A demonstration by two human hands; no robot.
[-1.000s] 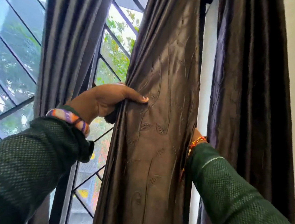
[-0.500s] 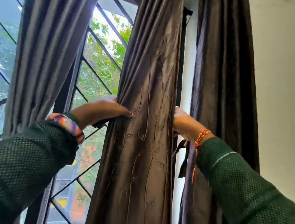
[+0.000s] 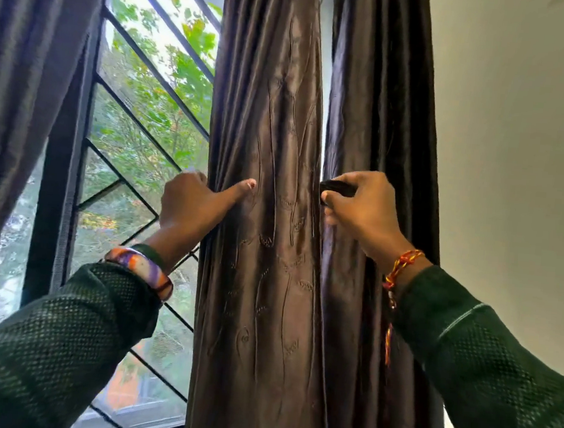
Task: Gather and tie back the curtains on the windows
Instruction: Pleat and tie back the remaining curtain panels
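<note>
A dark brown embroidered curtain [image 3: 273,144] hangs gathered into a narrow column in the middle of the view. My left hand [image 3: 196,203] grips its left edge, thumb pressed across the front and fingers hidden behind the fabric. My right hand [image 3: 359,207] is at the curtain's right edge and pinches a dark tie-back strap [image 3: 337,188] between thumb and fingers. Where the strap runs behind the curtain is hidden.
A second dark curtain [image 3: 379,103] hangs just right of the gathered one, against a pale wall [image 3: 518,149]. A greyer curtain [image 3: 22,88] hangs at the far left. Between them is the window [image 3: 139,116] with diagonal black bars and green trees outside.
My right hand has come out from behind the curtain's right edge, now fully visible and holding the dark strap. My left hand keeps its grip on the left edge. The view has swung right.
</note>
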